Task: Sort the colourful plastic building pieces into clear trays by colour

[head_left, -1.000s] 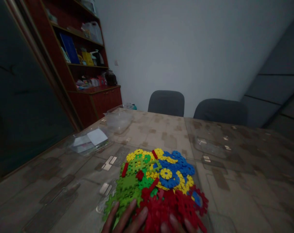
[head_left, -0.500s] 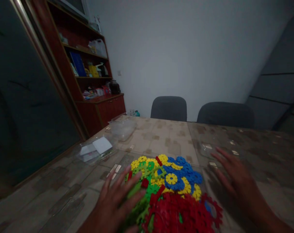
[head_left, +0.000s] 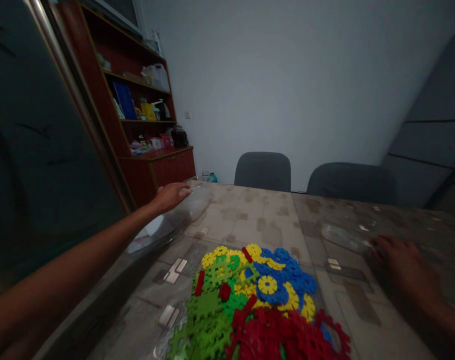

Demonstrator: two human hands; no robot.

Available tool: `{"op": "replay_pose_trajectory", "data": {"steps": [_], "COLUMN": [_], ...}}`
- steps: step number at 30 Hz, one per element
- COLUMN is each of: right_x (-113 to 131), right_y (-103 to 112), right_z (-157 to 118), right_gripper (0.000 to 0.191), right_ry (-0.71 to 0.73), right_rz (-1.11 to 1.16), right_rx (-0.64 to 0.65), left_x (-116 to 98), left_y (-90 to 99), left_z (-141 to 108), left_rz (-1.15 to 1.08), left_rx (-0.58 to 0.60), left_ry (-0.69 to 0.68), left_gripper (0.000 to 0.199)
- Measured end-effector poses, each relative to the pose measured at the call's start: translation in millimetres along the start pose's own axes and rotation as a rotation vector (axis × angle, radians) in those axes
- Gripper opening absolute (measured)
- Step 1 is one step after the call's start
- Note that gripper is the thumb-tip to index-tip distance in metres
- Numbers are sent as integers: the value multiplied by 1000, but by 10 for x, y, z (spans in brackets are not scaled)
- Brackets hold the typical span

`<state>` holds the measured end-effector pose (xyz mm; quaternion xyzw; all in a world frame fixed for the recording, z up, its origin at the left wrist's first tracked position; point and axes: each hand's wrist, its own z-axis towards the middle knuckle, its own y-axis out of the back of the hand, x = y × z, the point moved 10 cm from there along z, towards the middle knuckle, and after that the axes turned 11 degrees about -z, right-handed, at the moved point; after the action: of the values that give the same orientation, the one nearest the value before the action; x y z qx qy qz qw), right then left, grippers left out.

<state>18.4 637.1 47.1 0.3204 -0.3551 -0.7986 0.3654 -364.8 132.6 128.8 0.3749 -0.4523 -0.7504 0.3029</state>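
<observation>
A pile of plastic building pieces lies at the front of the table: green square pieces (head_left: 208,312), yellow notched discs (head_left: 267,285), blue notched discs (head_left: 302,281) and red pieces (head_left: 272,332). Stretched past the pile, my left hand (head_left: 172,196) has its fingers closed over the edge of a clear plastic container (head_left: 198,204) at the far left. On the right, my right hand (head_left: 407,265) is somewhat blurred, its fingers closed at the near end of another clear plastic container (head_left: 342,237).
Below my left forearm, white paper (head_left: 156,227) shows in a clear tray. Two grey chairs (head_left: 263,171) stand behind the patterned table (head_left: 246,215). A wooden shelf unit (head_left: 171,165) is at the back left.
My left hand has gone from above the green pieces to the far-left container. My right hand has moved right and closed at the right container. The pile looks the same.
</observation>
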Motion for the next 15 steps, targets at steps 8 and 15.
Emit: {"op": "replay_pose_trajectory", "data": {"steps": [8, 15], "right_x": [-81, -132], "right_y": [166, 245], "right_z": [-23, 90], "right_gripper": [59, 51], "right_ry": [-9, -16], "right_rz": [-16, 67], "right_rx": [-5, -44], "left_x": [-271, -289], "left_y": [-258, -158], "left_z": [28, -28], "left_rz": [55, 87], "left_rx": [122, 96], "left_ry": [108, 203], "left_gripper": [34, 35]}}
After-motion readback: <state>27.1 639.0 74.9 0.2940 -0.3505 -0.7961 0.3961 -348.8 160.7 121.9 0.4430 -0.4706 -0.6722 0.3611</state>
